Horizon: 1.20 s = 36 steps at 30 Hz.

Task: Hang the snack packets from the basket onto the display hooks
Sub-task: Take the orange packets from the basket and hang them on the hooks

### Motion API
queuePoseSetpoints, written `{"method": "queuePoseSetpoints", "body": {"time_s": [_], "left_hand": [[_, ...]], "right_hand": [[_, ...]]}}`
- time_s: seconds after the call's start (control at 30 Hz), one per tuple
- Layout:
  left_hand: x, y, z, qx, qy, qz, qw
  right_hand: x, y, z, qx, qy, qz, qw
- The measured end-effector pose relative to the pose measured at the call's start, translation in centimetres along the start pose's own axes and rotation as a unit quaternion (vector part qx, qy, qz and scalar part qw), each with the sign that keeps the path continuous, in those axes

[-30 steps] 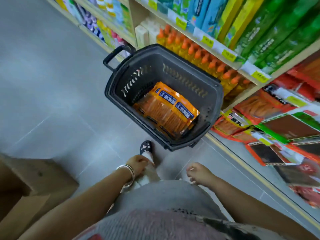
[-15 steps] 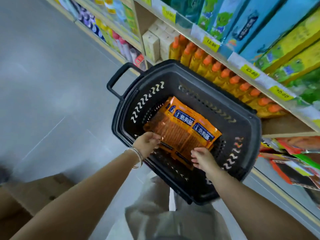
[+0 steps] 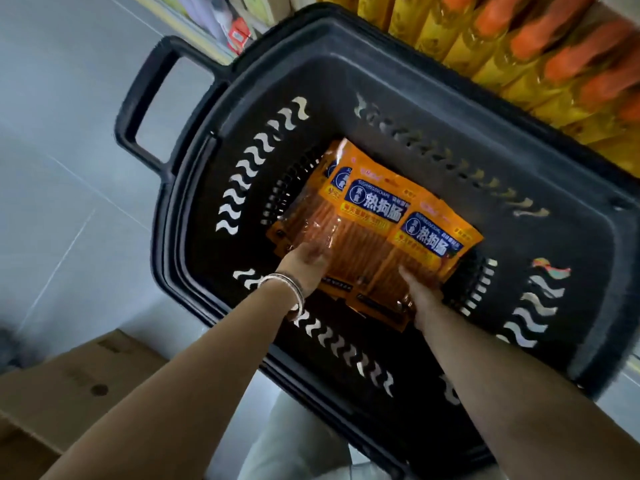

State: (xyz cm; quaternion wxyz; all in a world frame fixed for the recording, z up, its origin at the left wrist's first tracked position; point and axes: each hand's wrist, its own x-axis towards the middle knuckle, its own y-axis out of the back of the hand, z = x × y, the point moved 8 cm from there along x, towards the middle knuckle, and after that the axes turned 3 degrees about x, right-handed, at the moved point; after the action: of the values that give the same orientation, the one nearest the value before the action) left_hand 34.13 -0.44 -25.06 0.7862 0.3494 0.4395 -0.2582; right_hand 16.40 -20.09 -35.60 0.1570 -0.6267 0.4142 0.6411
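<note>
We clamp the left grip (image 3: 304, 261) and right grip (image 3: 420, 292) on the near edge of the snack packets (image 3: 374, 216), stacked flat in the bottom of the basket (image 3: 381, 64) below the shelved bottles (image 3: 554, 57), probably to lift several together for hanging.

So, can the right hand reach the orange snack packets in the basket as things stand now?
Probably yes. The right hand is inside the open-topped basket and touches the near edge of the snack packets; nothing lies between them. Whether it grips them is unclear.
</note>
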Motion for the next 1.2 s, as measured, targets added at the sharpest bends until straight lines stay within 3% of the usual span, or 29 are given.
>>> {"method": "queuePoseSetpoints", "body": {"time_s": [0.13,0.23,0.43,0.53,0.7,0.77,0.83,0.93,1.1,1.2], "left_hand": [[0.0,-0.1,-0.1,0.007,-0.006,-0.003,1.000],[0.4,-0.2,-0.4,-0.023,0.007,0.000,1.000],[0.8,-0.4,-1.4,0.011,0.033,0.005,0.999],[0.6,-0.2,-1.2,0.004,0.026,0.015,1.000],[0.0,-1.1,-0.3,-0.030,0.028,-0.073,0.996],[0.1,-1.1,-0.5,-0.049,0.037,-0.079,0.995],[0.6,-0.2,-0.8,-0.026,0.041,-0.033,0.998],[1.4,0.9,-0.9,0.025,0.032,-0.001,0.999],[2.0,1.9,-2.2,-0.028,0.049,0.054,0.997],[2.2,1.9,-2.3,-0.040,0.055,0.062,0.996]], "right_hand": [[0.5,1.0,0.4,-0.062,0.021,0.063,0.996],[-0.3,2.3,-0.4,-0.044,0.084,0.111,0.989],[-3.3,1.5,-0.9,-0.055,0.151,0.019,0.987],[-5.1,0.7,-1.1,-0.027,0.141,-0.044,0.989],[-8.1,-2.6,-0.4,-0.069,0.132,-0.208,0.967],[-8.3,-3.8,-0.1,-0.102,0.119,-0.236,0.959],[-7.3,-4.0,-0.5,-0.113,0.123,-0.211,0.963],[-4.1,-2.0,-1.5,-0.066,0.136,-0.098,0.984],[0.4,1.8,-1.6,-0.042,0.090,0.071,0.993],[1.7,0.7,-0.2,-0.013,0.014,0.041,0.999]]}}
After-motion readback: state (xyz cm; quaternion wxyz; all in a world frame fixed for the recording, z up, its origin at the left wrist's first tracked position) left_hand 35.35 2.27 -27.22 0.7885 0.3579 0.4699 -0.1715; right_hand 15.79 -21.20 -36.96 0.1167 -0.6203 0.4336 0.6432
